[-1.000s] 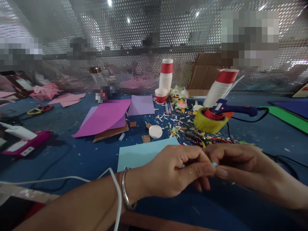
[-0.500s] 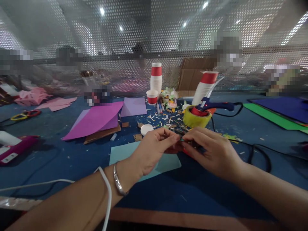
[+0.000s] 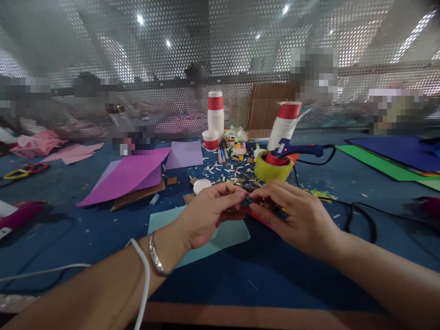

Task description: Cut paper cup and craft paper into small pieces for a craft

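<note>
My left hand (image 3: 206, 215) and my right hand (image 3: 292, 215) meet fingertip to fingertip above a light blue paper sheet (image 3: 202, 229) on the blue table (image 3: 85, 229). Both pinch a very small thing between them; it is too small and dark to name. A red shape (image 3: 252, 214) shows just under the fingers. A silver bangle (image 3: 155, 256) sits on my left wrist, and a white cable (image 3: 144, 279) crosses that forearm.
Behind my hands lie paper scraps (image 3: 233, 172), a white lid (image 3: 201, 185), a yellow tape roll (image 3: 273, 167) with a blue glue gun (image 3: 299, 150) on it, red-and-white paper cups (image 3: 215, 114), purple paper (image 3: 129, 176), green paper (image 3: 381, 162), and a black cord (image 3: 360, 220). A perforated screen closes the far edge.
My hands have moved away from me toward the scraps and keep pinching. The view has shifted to the right and the hands look smaller.
</note>
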The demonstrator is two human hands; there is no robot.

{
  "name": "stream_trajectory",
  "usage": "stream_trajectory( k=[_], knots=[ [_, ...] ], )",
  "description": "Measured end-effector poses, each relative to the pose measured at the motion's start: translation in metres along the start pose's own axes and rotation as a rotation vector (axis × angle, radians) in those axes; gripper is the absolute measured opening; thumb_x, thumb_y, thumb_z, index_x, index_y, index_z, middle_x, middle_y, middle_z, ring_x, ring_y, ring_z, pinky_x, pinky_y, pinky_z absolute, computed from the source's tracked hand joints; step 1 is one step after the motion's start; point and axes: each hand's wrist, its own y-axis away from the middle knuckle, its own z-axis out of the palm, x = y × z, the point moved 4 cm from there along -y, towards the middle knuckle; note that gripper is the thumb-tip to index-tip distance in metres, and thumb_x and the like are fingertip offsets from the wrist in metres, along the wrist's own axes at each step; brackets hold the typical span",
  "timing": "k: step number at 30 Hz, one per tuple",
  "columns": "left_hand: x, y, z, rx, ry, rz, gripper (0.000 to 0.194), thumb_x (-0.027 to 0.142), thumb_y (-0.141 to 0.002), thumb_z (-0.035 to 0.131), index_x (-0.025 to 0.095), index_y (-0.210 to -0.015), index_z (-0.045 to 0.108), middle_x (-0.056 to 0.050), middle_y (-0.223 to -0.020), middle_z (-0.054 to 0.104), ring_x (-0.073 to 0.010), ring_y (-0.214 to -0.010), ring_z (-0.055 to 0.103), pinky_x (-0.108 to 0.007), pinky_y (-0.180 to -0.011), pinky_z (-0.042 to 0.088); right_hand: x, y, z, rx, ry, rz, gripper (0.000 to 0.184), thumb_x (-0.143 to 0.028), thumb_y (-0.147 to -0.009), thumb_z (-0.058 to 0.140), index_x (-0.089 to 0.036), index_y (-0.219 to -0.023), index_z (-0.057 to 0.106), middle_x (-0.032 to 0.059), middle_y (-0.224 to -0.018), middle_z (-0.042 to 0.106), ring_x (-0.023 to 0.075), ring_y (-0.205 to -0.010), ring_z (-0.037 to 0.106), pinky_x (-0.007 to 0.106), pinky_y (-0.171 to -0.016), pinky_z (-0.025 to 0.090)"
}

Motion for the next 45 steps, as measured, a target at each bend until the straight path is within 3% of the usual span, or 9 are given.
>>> stream_trajectory(
  k=[16,34,39,45],
  knots=[
    [0.0012,0.0022,0.0005,-0.003,-0.037,-0.002,0.029,0.032,-0.075,0.081,0.015,-0.078,0.058,0.002,-0.075,0.063,-0.0097,-0.069,0.062,-0.028,-0.073,0.054,-0.0013,-0.003,0.0049,0.003,-0.023,0.013,0.007,-0.022,-0.093,0.059,-0.017,-0.097,0.063,0.0046,-0.086,0.068,0.0154,-0.074,0.063,0.028,-0.068,0.051],
    [0.003,0.0022,-0.0023,0.012,0.041,-0.011,0.027,0.028,-0.074,0.082,0.014,-0.075,0.059,0.002,-0.075,0.062,-0.01,-0.069,0.062,-0.028,-0.075,0.054,-0.0004,-0.0027,0.0046,-0.013,-0.048,0.041,0.011,-0.023,-0.094,0.06,-0.017,-0.102,0.065,0.0054,-0.089,0.07,0.0148,-0.074,0.064,0.027,-0.068,0.052],
    [0.0042,0.0031,-0.002,0.015,-0.003,0.011,0.028,0.031,-0.073,0.083,0.014,-0.075,0.06,0.002,-0.073,0.062,-0.0106,-0.068,0.063,-0.029,-0.073,0.053,0.0,-0.0033,0.0055,-0.002,-0.058,0.043,0.009,-0.02,-0.094,0.058,-0.019,-0.101,0.064,0.0055,-0.09,0.071,0.0171,-0.082,0.066,0.03,-0.074,0.053],
    [0.0017,0.005,-0.0008,0.0,-0.054,0.001,0.028,0.035,-0.075,0.081,0.013,-0.076,0.062,0.0,-0.073,0.064,-0.0115,-0.069,0.064,-0.029,-0.075,0.052,0.0008,-0.003,0.0063,0.01,-0.051,0.023,0.009,-0.018,-0.094,0.055,-0.02,-0.096,0.063,0.0045,-0.084,0.071,0.017,-0.076,0.066,0.03,-0.071,0.052]
  ],
)
